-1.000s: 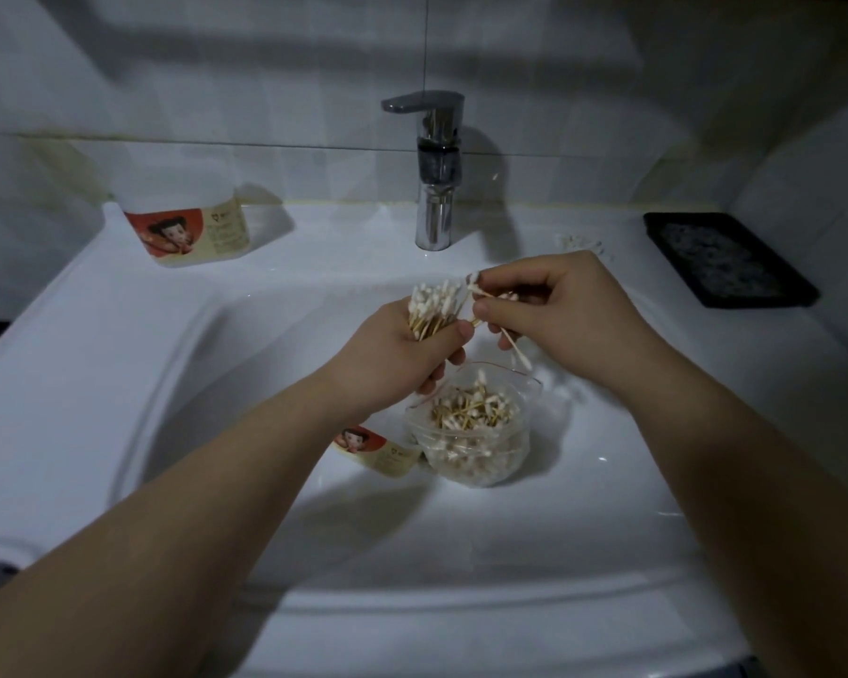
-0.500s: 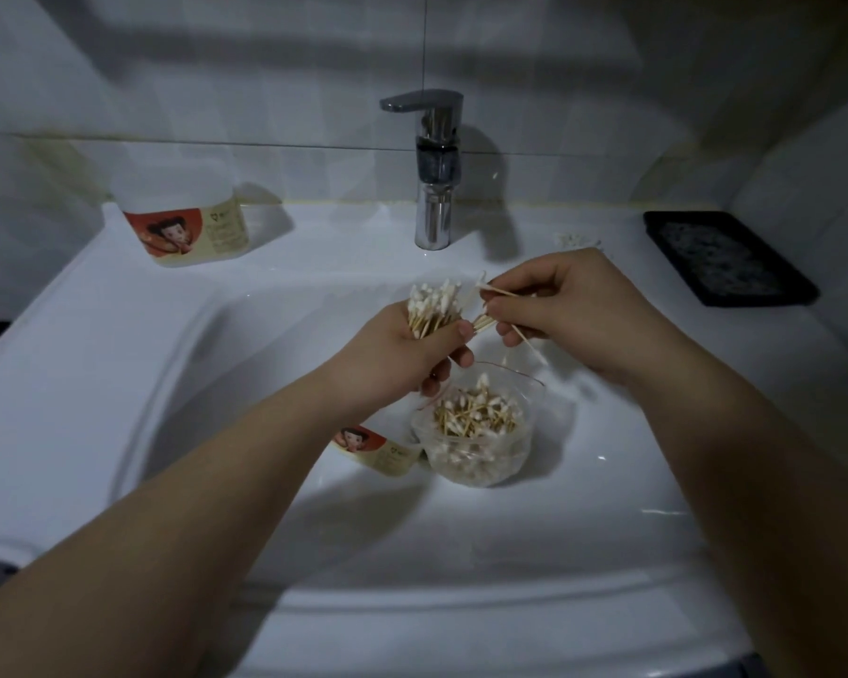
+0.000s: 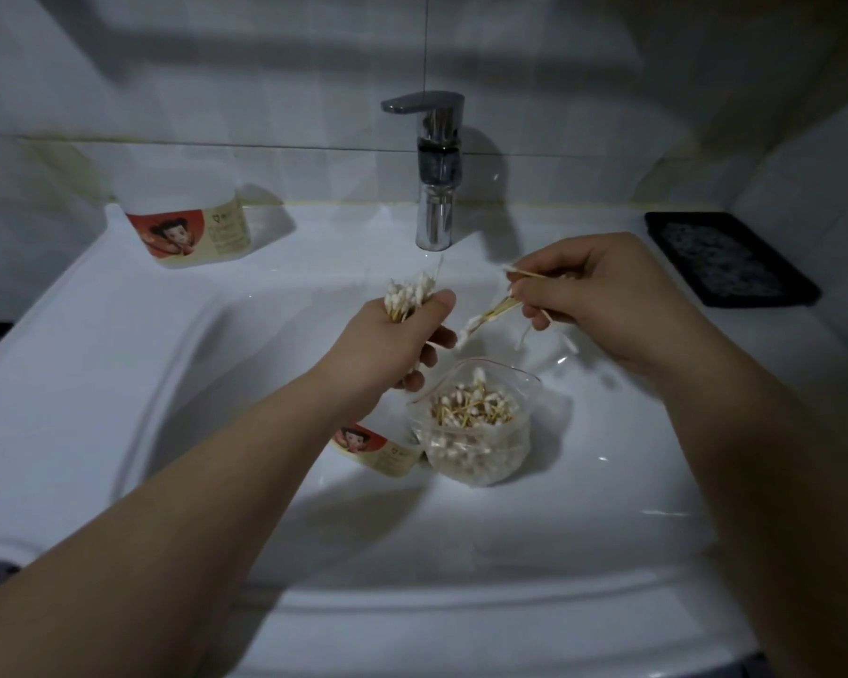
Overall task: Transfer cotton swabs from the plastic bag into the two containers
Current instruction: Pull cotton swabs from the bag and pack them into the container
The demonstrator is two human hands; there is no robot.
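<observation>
My left hand [image 3: 392, 342] grips an upright bundle of cotton swabs [image 3: 407, 298] above the basin. My right hand [image 3: 603, 298] pinches a few loose swabs [image 3: 490, 315] that stick out to the left, a short gap from the bundle. Below both hands an open clear plastic bag [image 3: 476, 423] full of swabs stands in the white sink [image 3: 167, 408]. One labelled container [image 3: 378, 445] lies in the basin beside the bag, mostly hidden by my left forearm. A second labelled container [image 3: 187, 227] stands on the sink's back left ledge.
A chrome faucet [image 3: 434, 168] rises at the back centre, just behind my hands. A black tray [image 3: 728, 256] lies on the right ledge. White tiled walls close the back and right sides.
My right hand has pulled away to the right from the bundle, taking a few swabs with it. My left hand holds its bundle in nearly the same place.
</observation>
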